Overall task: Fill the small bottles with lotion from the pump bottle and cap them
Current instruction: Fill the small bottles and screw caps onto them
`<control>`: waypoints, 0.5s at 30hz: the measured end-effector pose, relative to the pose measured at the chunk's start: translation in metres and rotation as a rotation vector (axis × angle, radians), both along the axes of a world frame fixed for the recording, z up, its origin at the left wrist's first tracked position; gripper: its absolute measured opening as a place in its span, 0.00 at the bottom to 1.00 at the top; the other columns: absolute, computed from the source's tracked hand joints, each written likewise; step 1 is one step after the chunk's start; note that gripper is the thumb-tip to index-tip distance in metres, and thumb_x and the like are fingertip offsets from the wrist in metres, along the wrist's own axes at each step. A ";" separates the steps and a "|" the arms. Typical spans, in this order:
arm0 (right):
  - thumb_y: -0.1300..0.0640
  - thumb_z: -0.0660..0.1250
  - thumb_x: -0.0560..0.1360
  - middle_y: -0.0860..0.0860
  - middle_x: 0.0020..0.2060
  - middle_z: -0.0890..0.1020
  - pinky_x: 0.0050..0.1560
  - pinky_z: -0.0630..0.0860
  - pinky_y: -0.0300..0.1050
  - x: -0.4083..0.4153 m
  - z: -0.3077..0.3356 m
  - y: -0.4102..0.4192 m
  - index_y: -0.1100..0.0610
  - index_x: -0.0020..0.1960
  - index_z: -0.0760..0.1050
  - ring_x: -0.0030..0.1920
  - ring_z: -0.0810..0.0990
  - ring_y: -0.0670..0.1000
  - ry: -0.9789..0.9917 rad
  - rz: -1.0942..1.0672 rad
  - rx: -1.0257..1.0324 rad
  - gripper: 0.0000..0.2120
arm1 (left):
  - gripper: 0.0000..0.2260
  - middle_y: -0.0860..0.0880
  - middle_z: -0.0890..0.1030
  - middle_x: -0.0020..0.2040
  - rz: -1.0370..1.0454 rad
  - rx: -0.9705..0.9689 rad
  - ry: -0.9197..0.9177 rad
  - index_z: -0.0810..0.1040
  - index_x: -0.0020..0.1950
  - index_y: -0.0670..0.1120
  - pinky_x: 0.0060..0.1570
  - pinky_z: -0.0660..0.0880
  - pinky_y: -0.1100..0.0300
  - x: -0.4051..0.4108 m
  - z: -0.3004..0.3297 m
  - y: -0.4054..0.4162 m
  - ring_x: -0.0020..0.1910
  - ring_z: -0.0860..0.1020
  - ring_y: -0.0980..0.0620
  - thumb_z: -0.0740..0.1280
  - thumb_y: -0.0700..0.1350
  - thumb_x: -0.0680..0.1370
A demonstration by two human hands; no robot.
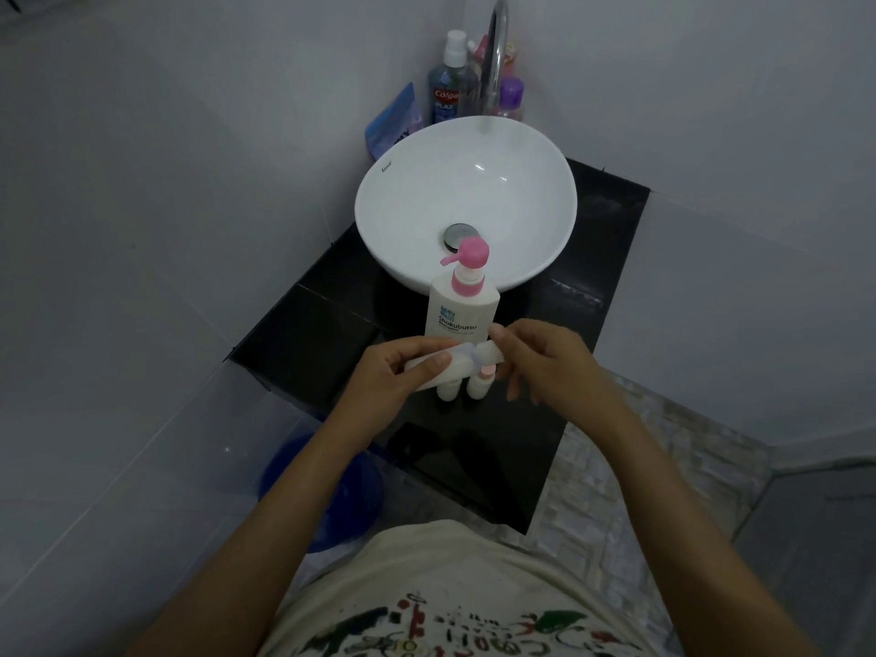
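Between both hands (403, 367), small bottle (455, 365), sideways.

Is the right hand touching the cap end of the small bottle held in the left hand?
Touching. The head view shows the right hand pinching the cap end of the small bottle, which the left hand grips.

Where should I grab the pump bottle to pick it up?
Take the pump bottle by its flat white body below the pink collar, from the right side. It stands upright against the sink, and the spout points left, so the head makes a poor grip.
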State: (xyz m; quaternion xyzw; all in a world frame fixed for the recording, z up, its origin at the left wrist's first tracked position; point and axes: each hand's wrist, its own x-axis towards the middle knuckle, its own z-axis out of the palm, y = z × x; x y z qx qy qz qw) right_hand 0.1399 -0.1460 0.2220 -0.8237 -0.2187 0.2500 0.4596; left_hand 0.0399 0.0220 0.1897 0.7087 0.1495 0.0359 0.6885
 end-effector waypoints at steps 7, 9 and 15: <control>0.50 0.65 0.75 0.53 0.35 0.83 0.26 0.73 0.38 0.001 0.000 -0.001 0.56 0.48 0.78 0.28 0.79 0.45 0.027 0.018 -0.015 0.09 | 0.11 0.56 0.81 0.52 -0.004 -0.006 0.023 0.80 0.58 0.45 0.46 0.74 0.74 0.002 -0.003 0.001 0.49 0.78 0.69 0.65 0.38 0.77; 0.51 0.67 0.74 0.55 0.37 0.83 0.26 0.74 0.38 0.002 -0.001 -0.001 0.56 0.49 0.78 0.30 0.80 0.47 0.037 0.019 0.004 0.09 | 0.10 0.56 0.81 0.51 0.009 -0.010 0.021 0.80 0.58 0.45 0.46 0.74 0.75 0.002 -0.003 0.000 0.48 0.78 0.69 0.65 0.38 0.77; 0.57 0.67 0.75 0.61 0.38 0.84 0.25 0.74 0.38 -0.001 -0.005 0.001 0.58 0.50 0.78 0.31 0.80 0.54 0.101 -0.009 0.092 0.07 | 0.11 0.54 0.82 0.49 0.034 -0.028 -0.013 0.80 0.58 0.43 0.43 0.74 0.74 0.003 -0.004 0.001 0.46 0.80 0.67 0.65 0.37 0.77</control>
